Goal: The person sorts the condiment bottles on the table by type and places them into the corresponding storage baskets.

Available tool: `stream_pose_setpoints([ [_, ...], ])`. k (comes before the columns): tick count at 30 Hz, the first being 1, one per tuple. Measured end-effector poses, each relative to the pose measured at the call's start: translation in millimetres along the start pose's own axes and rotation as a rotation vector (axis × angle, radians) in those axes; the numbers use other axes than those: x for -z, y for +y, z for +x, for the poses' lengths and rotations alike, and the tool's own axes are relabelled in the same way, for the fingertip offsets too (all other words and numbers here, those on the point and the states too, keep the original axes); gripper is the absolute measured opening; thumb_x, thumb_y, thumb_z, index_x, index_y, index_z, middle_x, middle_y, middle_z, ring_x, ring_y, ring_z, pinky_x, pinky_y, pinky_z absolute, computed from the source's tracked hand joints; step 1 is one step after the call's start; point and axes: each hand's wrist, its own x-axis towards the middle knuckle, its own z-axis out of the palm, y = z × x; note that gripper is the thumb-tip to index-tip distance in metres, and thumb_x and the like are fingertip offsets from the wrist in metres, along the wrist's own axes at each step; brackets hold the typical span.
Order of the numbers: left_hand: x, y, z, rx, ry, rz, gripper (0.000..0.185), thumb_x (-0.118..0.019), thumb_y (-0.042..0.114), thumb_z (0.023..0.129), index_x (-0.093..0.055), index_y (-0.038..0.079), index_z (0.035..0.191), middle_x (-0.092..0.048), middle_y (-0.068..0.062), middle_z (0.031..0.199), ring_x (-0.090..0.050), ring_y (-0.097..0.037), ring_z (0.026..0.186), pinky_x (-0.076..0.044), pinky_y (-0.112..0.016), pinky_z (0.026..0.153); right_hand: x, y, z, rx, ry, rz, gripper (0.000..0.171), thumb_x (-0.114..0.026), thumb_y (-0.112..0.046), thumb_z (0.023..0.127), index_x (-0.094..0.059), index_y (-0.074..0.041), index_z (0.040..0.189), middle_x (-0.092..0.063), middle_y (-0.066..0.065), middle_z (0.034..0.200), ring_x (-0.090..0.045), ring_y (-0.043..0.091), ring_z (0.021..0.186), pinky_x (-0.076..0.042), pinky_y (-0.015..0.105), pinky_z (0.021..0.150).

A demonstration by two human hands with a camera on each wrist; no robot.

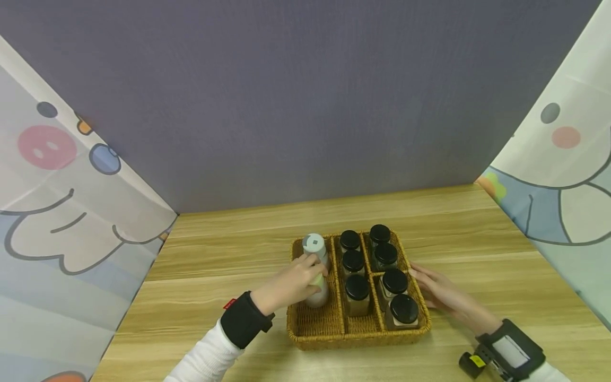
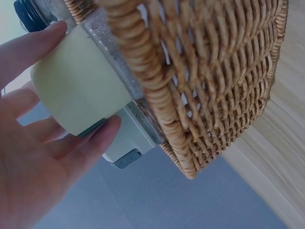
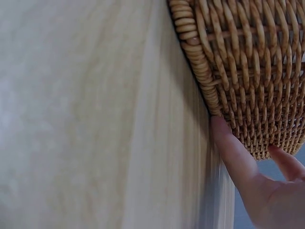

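Note:
My left hand (image 1: pixel 297 278) grips the pale yellow-green cap (image 2: pixel 81 78) of a clear seasoning jar (image 1: pixel 317 298) in the left compartment of a woven basket (image 1: pixel 363 341). Thumb and fingers sit on opposite sides of the cap in the left wrist view. Just behind it stands a second jar with a pale blue-grey cap (image 1: pixel 314 243). On the basket's right side, my right hand (image 1: pixel 441 293) rests its extended fingers against the outer wall. In the right wrist view, one fingertip (image 3: pixel 220 126) touches the weave low down, by the table.
Several black-lidded jars (image 1: pixel 357 286) fill the basket's middle and right compartments, which woven dividers separate. The basket stands on a wood-grain table (image 1: pixel 215 249). A grey panel (image 1: pixel 305 116) rises behind, and cartoon-printed sheets (image 1: pixel 62 212) flank both sides.

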Motion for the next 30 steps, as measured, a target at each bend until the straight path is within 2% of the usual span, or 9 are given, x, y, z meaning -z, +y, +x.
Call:
stream_pose_setpoints([
  [4, -2.4, -1.2, -0.8, -0.025, 0.043, 0.000, 0.029, -0.069, 0.018, 0.077, -0.061, 0.008, 0.102, -0.052, -0.005, 0.099, -0.050, -0.018, 0.090, -0.046, -0.027, 0.078, 0.2, -1.0, 0.0, -0.001, -0.010, -0.001, 0.071, -0.037, -0.038, 0.094, 0.000, 0.001, 0.140, -0.009, 0.031, 0.139, -0.012, 0.045, 0.127, -0.038, 0.051, 0.092],
  [10, -5.9, -3.5, -3.2, -0.078, 0.196, -0.049, 0.028, -0.069, 0.013, 0.076, -0.061, 0.006, 0.102, -0.053, -0.012, 0.108, -0.051, -0.021, 0.099, -0.046, -0.029, 0.085, 0.6, -3.2, -0.1, -0.012, -0.009, -0.008, 0.071, -0.037, -0.038, 0.094, 0.000, 0.001, 0.140, -0.008, 0.031, 0.140, -0.010, 0.045, 0.127, -0.037, 0.052, 0.093],
  [13, -5.8, -4.0, -7.4, -0.073, 0.267, -0.075, 0.029, -0.068, 0.014, 0.077, -0.059, 0.005, 0.104, -0.053, -0.013, 0.108, -0.052, -0.022, 0.100, -0.047, -0.028, 0.085, 1.4, -3.6, 0.4, -0.009, -0.016, -0.014, 0.071, -0.036, -0.038, 0.094, 0.001, 0.002, 0.140, -0.007, 0.031, 0.140, -0.009, 0.045, 0.127, -0.037, 0.052, 0.093],
  [17, -8.2, -7.0, -15.8, -0.032, 0.351, -0.115, 0.029, -0.067, 0.013, 0.078, -0.059, 0.004, 0.105, -0.055, -0.012, 0.107, -0.053, -0.021, 0.099, -0.048, -0.027, 0.082, 2.7, -3.6, 0.0, 0.024, -0.040, -0.042, 0.069, -0.034, -0.036, 0.095, 0.002, 0.005, 0.139, -0.005, 0.032, 0.139, -0.010, 0.045, 0.126, -0.036, 0.050, 0.094],
  [20, -12.2, -11.7, -23.3, 0.016, 0.426, -0.102, 0.028, -0.068, 0.010, 0.077, -0.060, 0.003, 0.103, -0.056, -0.010, 0.103, -0.054, -0.020, 0.095, -0.049, -0.025, 0.078, 2.9, -6.3, -2.4, 0.065, -0.008, -0.172, 0.066, -0.034, -0.034, 0.096, -0.006, 0.009, 0.138, -0.013, 0.034, 0.137, -0.024, 0.047, 0.122, -0.040, 0.047, 0.092],
  [24, -16.8, -20.6, -34.5, 0.086, 0.532, -0.041, 0.028, -0.070, 0.003, 0.072, -0.061, 0.001, 0.098, -0.057, -0.012, 0.099, -0.054, -0.023, 0.093, -0.049, -0.029, 0.078, 4.7, -14.5, -6.8, 0.160, 0.062, -0.459, 0.059, -0.037, -0.030, 0.095, -0.025, 0.014, 0.132, -0.030, 0.036, 0.129, -0.047, 0.044, 0.107, -0.047, 0.045, 0.084],
  [28, -21.0, -29.6, -46.3, 0.167, 0.597, 0.020, 0.032, -0.071, 0.000, 0.070, -0.060, -0.003, 0.099, -0.056, -0.018, 0.102, -0.053, -0.029, 0.096, -0.048, -0.037, 0.083, 10.4, -23.6, -10.2, 0.296, 0.112, -0.611, 0.047, -0.038, -0.021, 0.096, -0.036, 0.016, 0.125, -0.047, 0.036, 0.114, -0.057, 0.040, 0.092, -0.051, 0.042, 0.075],
  [30, -23.0, -32.9, -51.9, 0.214, 0.608, 0.043, 0.033, -0.070, 0.000, 0.071, -0.058, -0.003, 0.102, -0.054, -0.020, 0.105, -0.053, -0.031, 0.098, -0.047, -0.039, 0.084, 13.4, -27.5, -11.9, 0.370, 0.206, -0.694, 0.042, -0.039, -0.017, 0.095, -0.042, 0.015, 0.122, -0.055, 0.033, 0.106, -0.061, 0.035, 0.084, -0.053, 0.037, 0.066],
])
